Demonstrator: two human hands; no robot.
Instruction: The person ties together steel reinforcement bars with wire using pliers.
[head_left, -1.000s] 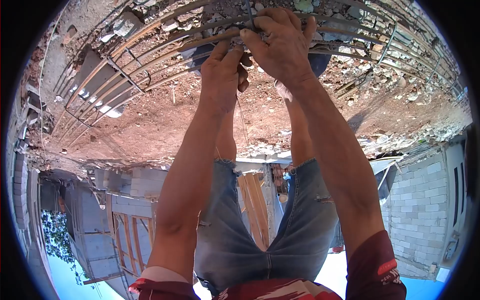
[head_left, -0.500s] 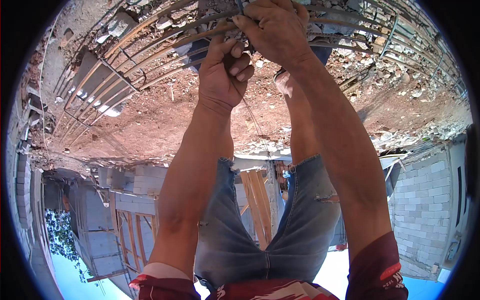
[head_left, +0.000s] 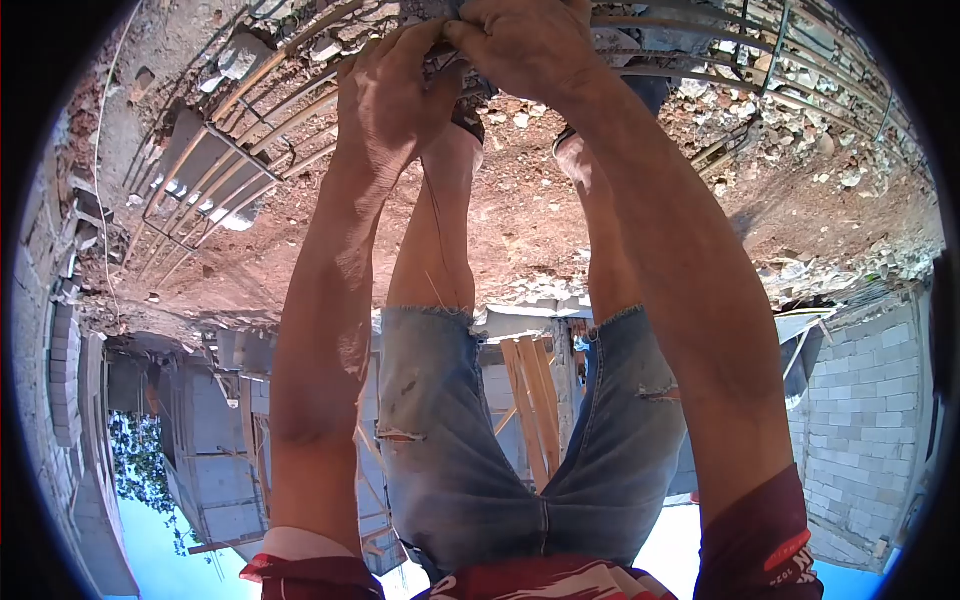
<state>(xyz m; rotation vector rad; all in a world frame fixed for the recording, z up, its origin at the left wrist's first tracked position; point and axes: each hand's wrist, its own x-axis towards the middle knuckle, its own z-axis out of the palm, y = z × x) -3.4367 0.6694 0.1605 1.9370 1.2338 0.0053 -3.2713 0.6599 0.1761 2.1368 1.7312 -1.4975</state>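
Observation:
Long thin steel bars (head_left: 313, 108), joined by cross ties, curve across the top of the head view. Over these bars, my left hand (head_left: 400, 95) is back up with its fingers bent down. Thin wires (head_left: 432, 215) hang below it and seem to come from its grip. My right hand (head_left: 530, 48) is closed beside it at the top edge, its thumb side touching the left fingers. Whatever it grips is hidden.
Reddish soil (head_left: 520, 230) with broken stones lies below the bars. A grey slab piece (head_left: 190, 150) is under the bars at left. My legs in torn jeans (head_left: 450, 420) stand behind my hands. Block walls (head_left: 860, 420) and wooden planks (head_left: 532, 400) show farther back.
My left hand has turned from palm side to back up and moved left onto the bars. The wires swung left with it. My right hand shifted slightly left and up.

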